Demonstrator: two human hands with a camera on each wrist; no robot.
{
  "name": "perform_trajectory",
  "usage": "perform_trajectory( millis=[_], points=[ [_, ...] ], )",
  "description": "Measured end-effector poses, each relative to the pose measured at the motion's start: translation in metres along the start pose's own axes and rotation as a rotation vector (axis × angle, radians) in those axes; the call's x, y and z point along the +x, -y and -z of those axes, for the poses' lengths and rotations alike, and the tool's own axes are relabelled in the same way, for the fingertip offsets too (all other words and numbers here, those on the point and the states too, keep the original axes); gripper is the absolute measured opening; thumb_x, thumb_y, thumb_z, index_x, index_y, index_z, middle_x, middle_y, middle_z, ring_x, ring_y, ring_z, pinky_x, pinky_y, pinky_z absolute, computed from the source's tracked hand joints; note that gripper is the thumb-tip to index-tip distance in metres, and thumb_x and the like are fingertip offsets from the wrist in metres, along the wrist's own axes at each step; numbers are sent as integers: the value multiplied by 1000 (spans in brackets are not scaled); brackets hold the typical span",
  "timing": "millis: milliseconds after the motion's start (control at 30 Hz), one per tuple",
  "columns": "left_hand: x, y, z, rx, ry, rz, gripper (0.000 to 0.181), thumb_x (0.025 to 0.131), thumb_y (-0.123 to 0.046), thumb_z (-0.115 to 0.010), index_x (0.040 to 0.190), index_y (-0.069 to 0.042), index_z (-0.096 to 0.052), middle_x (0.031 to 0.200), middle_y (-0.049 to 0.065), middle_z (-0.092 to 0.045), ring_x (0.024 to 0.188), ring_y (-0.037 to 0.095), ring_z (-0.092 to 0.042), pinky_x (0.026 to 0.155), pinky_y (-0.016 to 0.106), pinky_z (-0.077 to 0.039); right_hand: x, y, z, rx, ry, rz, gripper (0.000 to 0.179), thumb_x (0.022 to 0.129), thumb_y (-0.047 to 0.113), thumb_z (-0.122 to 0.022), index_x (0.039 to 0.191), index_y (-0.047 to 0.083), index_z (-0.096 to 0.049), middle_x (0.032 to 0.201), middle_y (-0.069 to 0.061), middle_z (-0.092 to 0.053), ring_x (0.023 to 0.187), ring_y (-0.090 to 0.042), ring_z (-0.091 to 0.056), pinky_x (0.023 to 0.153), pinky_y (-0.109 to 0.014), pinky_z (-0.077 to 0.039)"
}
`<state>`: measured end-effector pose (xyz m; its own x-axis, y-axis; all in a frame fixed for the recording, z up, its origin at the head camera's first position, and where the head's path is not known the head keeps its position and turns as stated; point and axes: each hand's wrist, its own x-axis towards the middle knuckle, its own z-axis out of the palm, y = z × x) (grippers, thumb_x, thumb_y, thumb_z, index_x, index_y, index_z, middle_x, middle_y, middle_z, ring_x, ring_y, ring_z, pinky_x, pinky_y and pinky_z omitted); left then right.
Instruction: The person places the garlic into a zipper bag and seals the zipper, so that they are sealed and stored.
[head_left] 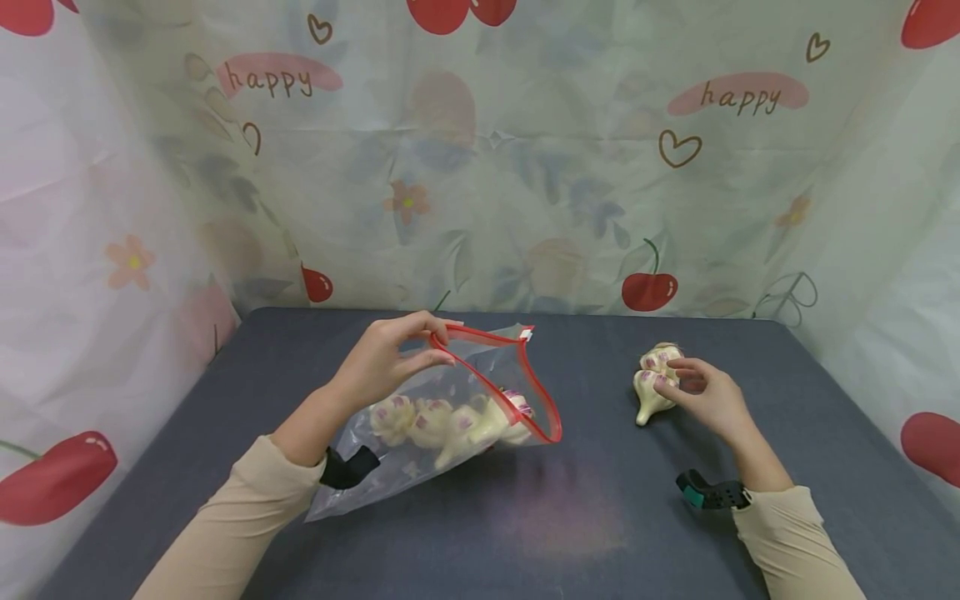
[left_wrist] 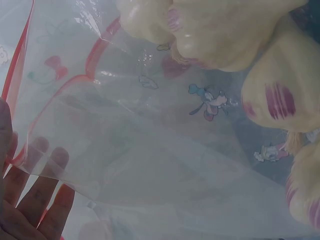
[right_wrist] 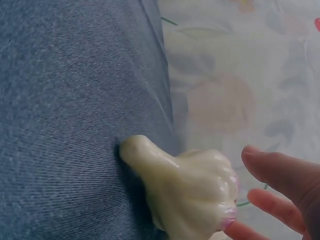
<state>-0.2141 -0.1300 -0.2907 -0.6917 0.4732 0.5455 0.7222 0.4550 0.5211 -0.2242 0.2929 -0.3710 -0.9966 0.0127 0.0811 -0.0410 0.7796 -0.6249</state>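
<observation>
My left hand [head_left: 390,354] pinches the red-trimmed mouth of a clear zip bag [head_left: 352,498] between thumb and fingers, and the mouth gapes to the right. Several cream garlic bulbs [head_left: 431,423] with purple streaks lie inside the bag; the left wrist view shows these bulbs [left_wrist: 280,95] up close through the plastic. On the right, my right hand [head_left: 708,400] reaches in beside two more garlic bulbs, a rear one [head_left: 660,357] and a front one [head_left: 651,393] whose stem points toward me. In the right wrist view the thumb [right_wrist: 280,170] stands apart from the bulb [right_wrist: 190,195], with a fingertip right at its purple end.
A dark grey cloth covers the table [head_left: 585,500]. Patterned curtains [head_left: 495,167] hang along the back and both sides. A thin grey cord [head_left: 795,296] loops at the back right corner. Small cartoon prints [left_wrist: 207,100] show on the bag.
</observation>
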Motion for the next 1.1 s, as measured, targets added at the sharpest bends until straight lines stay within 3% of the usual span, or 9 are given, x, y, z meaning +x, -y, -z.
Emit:
perform_trajectory(
  millis=[200, 633, 1100],
  points=[
    [0, 2, -1, 2, 1, -5, 21, 73, -21, -72, 86, -13, -58, 102, 5, -68, 86, 14, -65, 84, 37, -51, 1, -3, -3, -8, 9, 25, 57, 86, 38, -59, 127, 0, -46, 122, -30, -51, 110, -45, -51, 82, -51, -47],
    [0, 1, -1, 3, 5, 8, 20, 73, -20, -72, 85, -14, -57, 111, 4, -66, 88, 15, -66, 84, 36, -51, 0, -6, -8, -14, 13, 49, 51, 86, 31, -62, 123, -2, -50, 125, -32, -48, 107, -45, -53, 80, -49, -48],
    [-2, 0, 0, 24, 3, 16, 20, 73, -19, -72, 85, -14, -57, 111, 4, -66, 89, 15, -66, 82, 35, -51, 1, -9, -9, -19, -18, 78, 48, 85, 27, -64, 119, -4, -52, 117, -29, -55, 101, -45, -57, 79, -48, -50]
  ],
)
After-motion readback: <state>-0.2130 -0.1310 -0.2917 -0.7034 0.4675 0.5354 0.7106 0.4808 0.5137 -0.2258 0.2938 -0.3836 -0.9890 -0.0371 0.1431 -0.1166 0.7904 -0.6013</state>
